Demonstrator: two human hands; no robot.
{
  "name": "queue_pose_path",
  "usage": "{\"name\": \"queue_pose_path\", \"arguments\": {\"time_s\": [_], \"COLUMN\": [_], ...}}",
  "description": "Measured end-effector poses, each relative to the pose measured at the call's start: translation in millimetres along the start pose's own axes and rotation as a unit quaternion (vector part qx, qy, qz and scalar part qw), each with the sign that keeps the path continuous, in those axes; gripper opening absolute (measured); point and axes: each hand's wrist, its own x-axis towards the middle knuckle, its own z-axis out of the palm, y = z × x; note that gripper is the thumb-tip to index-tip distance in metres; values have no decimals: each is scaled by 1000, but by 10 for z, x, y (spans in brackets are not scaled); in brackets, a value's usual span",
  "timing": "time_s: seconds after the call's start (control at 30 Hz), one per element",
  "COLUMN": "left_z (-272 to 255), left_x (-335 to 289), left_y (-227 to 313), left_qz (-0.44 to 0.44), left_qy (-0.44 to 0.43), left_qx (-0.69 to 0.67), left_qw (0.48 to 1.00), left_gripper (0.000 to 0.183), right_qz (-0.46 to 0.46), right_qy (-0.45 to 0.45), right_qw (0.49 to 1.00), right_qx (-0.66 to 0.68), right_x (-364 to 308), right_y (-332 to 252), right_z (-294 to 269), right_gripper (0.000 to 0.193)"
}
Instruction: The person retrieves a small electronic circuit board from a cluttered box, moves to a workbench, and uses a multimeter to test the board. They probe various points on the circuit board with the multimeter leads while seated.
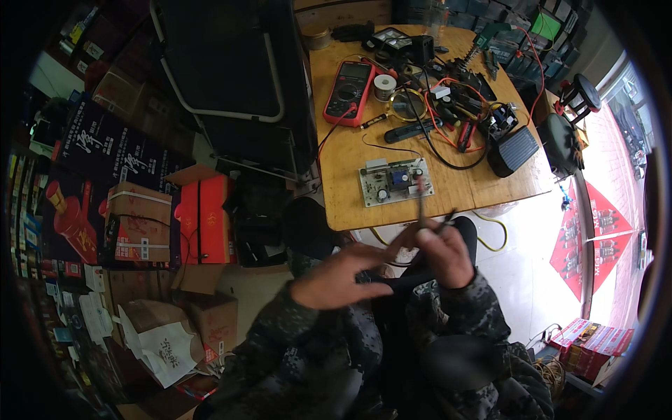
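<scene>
Above my lap, just off the table's near edge, my left hand [343, 276] has its thumb and fingers apart, with the fingers reaching toward the right hand and blurred at the tips. My right hand [446, 255] is closed around a slender rod-like tool [421, 203] that points up toward the table; motion blur hides its exact kind. A dark cable [402, 264] runs beneath the hands. Beyond them a pale circuit board [378, 192] with a blue transformer [400, 179] and several capacitors lies on the wooden table [350, 215].
A red multimeter [350, 92], a solder reel [384, 86] and a magnifying glass [407, 105] lie farther back. Tangled wires and tools crowd the right, near a black finned block [513, 150]. A folding chair [231, 63] and cardboard boxes [138, 222] stand at left.
</scene>
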Motion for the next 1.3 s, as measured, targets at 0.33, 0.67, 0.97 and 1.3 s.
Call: {"name": "queue_pose_path", "arguments": {"time_s": [0.33, 0.67, 0.97, 1.3], "left_z": [-1361, -2002, -2132, -2214], "left_x": [775, 2423, 2681, 2467], "left_y": [-628, -1356, -1342, -1371], "left_qz": [-19, -315, -370, -202], "left_qy": [329, 306, 222, 138], "left_qx": [6, 338, 311, 382], "left_qw": [944, 833, 847, 891], "left_gripper": [28, 64, 49, 30], "right_qz": [97, -62, -64, -91], "right_qy": [237, 311, 315, 315], "right_qw": [949, 881, 909, 904], "right_qx": [-184, -351, -266, -275], "right_x": [-212, 668, 621, 603], "right_y": [-260, 543, 647, 651], "right_z": [-1146, -1293, -1286, -1282], "right_gripper": [25, 35, 31, 31]}}
